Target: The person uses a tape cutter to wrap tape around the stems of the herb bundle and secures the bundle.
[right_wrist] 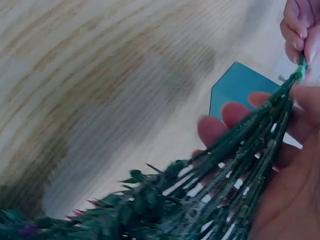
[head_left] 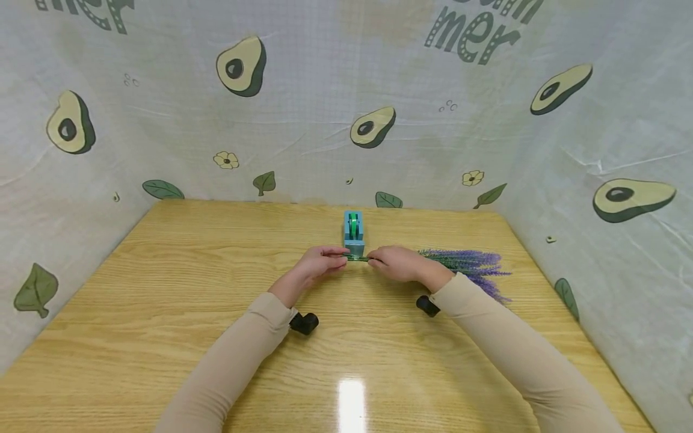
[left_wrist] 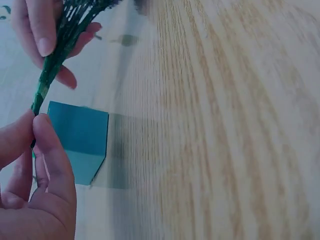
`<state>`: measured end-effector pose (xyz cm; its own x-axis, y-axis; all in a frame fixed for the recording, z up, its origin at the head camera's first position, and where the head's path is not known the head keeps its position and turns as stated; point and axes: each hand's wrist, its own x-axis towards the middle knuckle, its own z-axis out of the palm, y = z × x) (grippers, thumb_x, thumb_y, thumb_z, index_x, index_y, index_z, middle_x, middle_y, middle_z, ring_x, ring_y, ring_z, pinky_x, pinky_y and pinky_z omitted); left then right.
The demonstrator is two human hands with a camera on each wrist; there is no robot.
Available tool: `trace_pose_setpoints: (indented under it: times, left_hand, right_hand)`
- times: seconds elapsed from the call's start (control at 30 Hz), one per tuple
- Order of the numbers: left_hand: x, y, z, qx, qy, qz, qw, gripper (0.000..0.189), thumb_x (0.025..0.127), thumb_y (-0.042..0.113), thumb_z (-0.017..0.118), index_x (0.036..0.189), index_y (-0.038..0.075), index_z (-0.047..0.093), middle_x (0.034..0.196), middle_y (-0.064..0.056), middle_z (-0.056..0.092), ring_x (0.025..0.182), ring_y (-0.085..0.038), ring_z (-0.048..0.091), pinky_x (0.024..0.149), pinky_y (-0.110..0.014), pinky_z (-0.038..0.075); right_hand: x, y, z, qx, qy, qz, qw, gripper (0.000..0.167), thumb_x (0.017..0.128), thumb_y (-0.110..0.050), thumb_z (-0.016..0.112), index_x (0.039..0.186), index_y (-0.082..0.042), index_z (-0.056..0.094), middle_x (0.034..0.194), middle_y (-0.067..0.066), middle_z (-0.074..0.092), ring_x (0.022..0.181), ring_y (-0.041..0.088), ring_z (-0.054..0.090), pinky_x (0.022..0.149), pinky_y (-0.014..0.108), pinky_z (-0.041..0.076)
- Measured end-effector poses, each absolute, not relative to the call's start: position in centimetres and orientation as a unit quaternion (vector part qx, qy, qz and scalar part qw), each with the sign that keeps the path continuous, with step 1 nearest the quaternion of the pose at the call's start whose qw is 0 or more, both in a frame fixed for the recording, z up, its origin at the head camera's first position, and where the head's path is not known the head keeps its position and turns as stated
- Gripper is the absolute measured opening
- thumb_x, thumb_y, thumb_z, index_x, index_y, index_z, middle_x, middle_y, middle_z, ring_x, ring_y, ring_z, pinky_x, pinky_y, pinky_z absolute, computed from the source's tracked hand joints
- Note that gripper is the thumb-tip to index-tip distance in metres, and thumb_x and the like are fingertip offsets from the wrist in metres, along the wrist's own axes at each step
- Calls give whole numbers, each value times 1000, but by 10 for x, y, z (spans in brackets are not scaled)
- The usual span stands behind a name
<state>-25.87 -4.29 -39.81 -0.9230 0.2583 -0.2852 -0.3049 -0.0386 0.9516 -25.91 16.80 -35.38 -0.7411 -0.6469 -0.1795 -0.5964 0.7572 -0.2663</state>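
Note:
A bunch of lavender (head_left: 476, 264) with purple flower heads lies sideways, its heads to the right and its green stems (head_left: 357, 259) running left between both hands. My left hand (head_left: 316, 264) pinches the stem ends between thumb and index finger. Around the stems farther up, my right hand (head_left: 400, 263) curls its fingers, as the right wrist view shows with the stems (right_wrist: 240, 135) across the palm. A lighter, shiny green band (left_wrist: 42, 91) circles the stems between the hands. Just behind them stands a blue tape dispenser (head_left: 354, 231) with a green roll (head_left: 354, 224).
The wooden table (head_left: 216, 258) carries everything. A white cloth (head_left: 303, 90) printed with avocados and leaves hangs at the back and both sides. Black wrist devices (head_left: 304, 323) sit under both sleeves.

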Motion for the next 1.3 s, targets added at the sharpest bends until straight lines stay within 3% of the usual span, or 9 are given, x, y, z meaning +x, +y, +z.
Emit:
trace_pose_setpoints:
  times: [0.07,0.2,0.33,0.43,0.63,0.77,0.93,1.13,1.3]
  left_hand:
    - [-260,-43,-399,-24,672,714,197,29,90,1,60,119,-1,62,114,-20,59,107,-32,57,90,-37,47]
    - [-260,-43,-400,-41,677,707,202,28,91,15,62,115,1,63,108,-16,62,99,-29,62,85,-34,51]
    - [-261,-42,-401,-58,673,709,204,30,91,20,63,113,0,63,105,-16,63,91,-25,63,81,-32,52]
    - [-263,-41,-403,-63,668,715,195,28,89,15,65,113,-1,64,106,-16,63,91,-21,63,83,-32,51]
    - [-266,-41,-402,-52,664,727,166,31,87,5,66,118,0,63,117,-12,61,104,-21,59,91,-33,47]
    - [-267,-42,-399,-19,673,724,148,39,86,0,64,125,3,58,122,-14,57,106,-24,57,93,-38,45]
    - [-265,-44,-395,61,755,644,106,36,87,1,64,123,4,60,118,-14,59,104,-29,56,89,-42,47]
    - [-268,-47,-397,116,836,534,55,22,86,6,67,107,6,69,106,-7,63,85,-22,60,75,-34,52]
    - [-269,-46,-398,98,825,552,68,19,87,15,68,105,7,69,100,-7,63,84,-24,62,73,-32,53]
  right_hand:
    - [-259,168,-353,-337,928,-92,129,35,101,-19,42,128,-1,55,109,10,61,93,22,59,82,38,47]
    - [-259,169,-351,-338,931,-86,111,33,99,-17,48,127,-3,57,92,6,59,70,16,52,62,31,43]
    - [-260,170,-350,-349,930,-82,76,30,95,-15,55,122,-5,62,82,3,54,63,13,44,55,27,36]
    - [-261,170,-349,-348,932,-82,59,28,93,-14,59,119,-6,64,85,4,55,66,14,47,57,28,39]
    - [-264,168,-352,-320,943,-66,59,25,90,-10,62,115,-5,61,97,8,54,80,19,56,70,35,48]
    - [-269,169,-352,-333,940,-51,54,23,89,-7,62,112,-6,59,98,8,55,77,19,56,67,35,49]
    - [-276,171,-352,-357,930,-59,58,19,91,-7,60,110,-9,56,96,7,61,74,19,57,65,36,47]
    - [-280,170,-356,-348,930,-90,73,27,99,-22,49,112,-4,64,98,6,65,83,18,61,75,38,49]
    - [-277,168,-358,-333,936,-96,65,28,98,-20,51,116,-4,64,103,8,65,90,21,61,80,39,49]
